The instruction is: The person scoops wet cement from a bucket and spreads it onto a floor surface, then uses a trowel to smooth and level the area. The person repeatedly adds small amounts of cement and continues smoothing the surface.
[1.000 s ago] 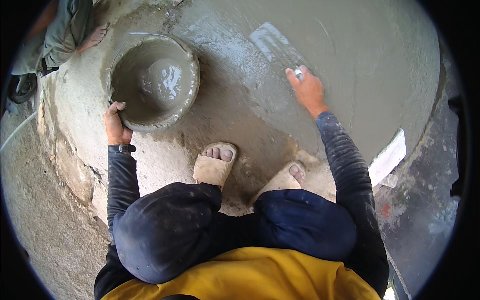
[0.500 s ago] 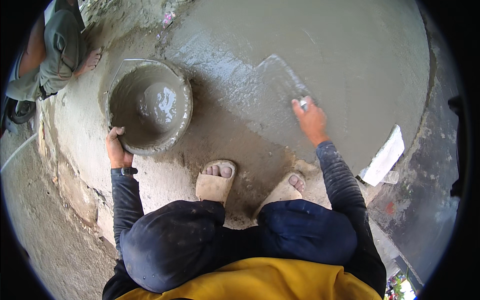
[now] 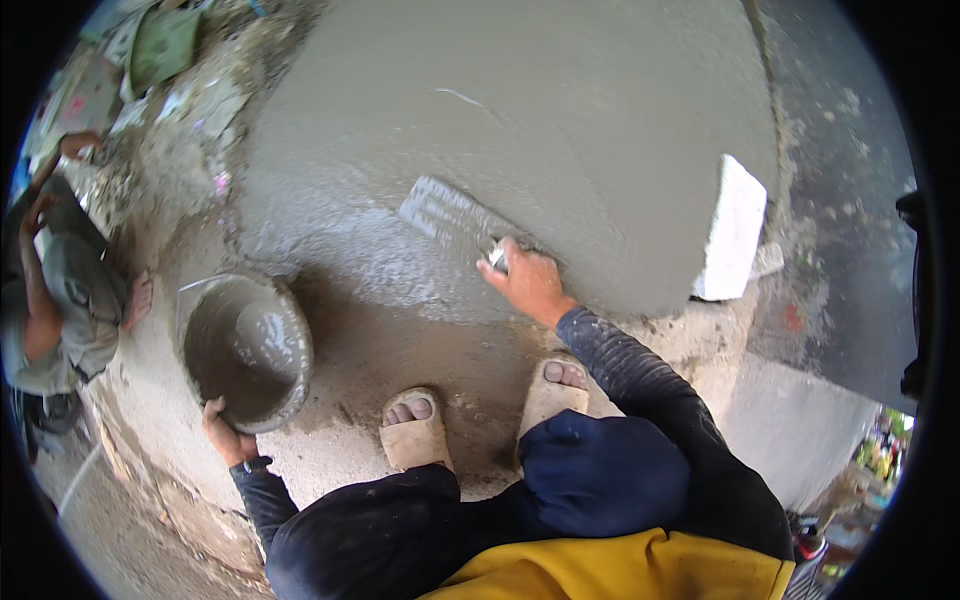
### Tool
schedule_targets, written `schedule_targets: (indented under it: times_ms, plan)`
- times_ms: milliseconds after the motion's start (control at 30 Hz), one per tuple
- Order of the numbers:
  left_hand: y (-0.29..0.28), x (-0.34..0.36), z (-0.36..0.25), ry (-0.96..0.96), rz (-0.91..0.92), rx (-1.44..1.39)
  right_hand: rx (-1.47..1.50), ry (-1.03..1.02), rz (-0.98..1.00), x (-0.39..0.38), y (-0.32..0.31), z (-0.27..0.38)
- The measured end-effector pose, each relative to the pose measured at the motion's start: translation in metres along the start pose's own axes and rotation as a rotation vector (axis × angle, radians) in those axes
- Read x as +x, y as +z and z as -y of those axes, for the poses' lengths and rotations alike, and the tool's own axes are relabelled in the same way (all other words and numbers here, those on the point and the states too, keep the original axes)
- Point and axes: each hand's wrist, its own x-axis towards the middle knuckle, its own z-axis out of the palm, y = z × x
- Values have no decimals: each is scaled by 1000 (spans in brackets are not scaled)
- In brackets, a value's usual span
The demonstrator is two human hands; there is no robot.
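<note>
Nearest are the person's bent knees in dark trousers over a yellow garment, and two feet in pale sandals [image 3: 415, 432] planted on rough, damp ground just below the slab [image 3: 560, 120]. That slab is the landmark: a broad spread of wet grey cement, smooth and even over its far part, streaked and rougher along its near edge.

Off the slab's near left corner stands a cement-caked pan [image 3: 245, 345], with grey slurry lying in its bottom. The left hand [image 3: 228, 432] is clamped on the pan's near rim, fingers curled over the edge.

On the slab's near edge the right hand [image 3: 528, 283] is closed around the handle of a trowel [image 3: 445, 213]. The blade lies flat on the wet cement, reaching up and left from the hand into the streaked patch.

At the slab's right edge a white block [image 3: 732, 232] stands against the cement, and beyond it runs a bare grey strip of older floor. Left of the slab, past the pan, another person [image 3: 60, 290] in grey crouches on the dirt. Beyond the slab's far left corner lie rubble and scraps [image 3: 165, 70]
</note>
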Motion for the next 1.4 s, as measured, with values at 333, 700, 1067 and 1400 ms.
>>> schedule_targets:
  times_ms: [333,700,1067,1400]
  plan:
    - [-13,15,-3,18,-48,48,131,790,-775,-70,-45,-210]
    - [-2,14,-8,12,28,43,1076,541,-387,32,-31,-98]
    - [-5,6,-1,-34,-11,-18,565,228,-11,128,-64,-15]
    - [12,4,-10,-13,57,-9,158,52,175,90,-26,6]
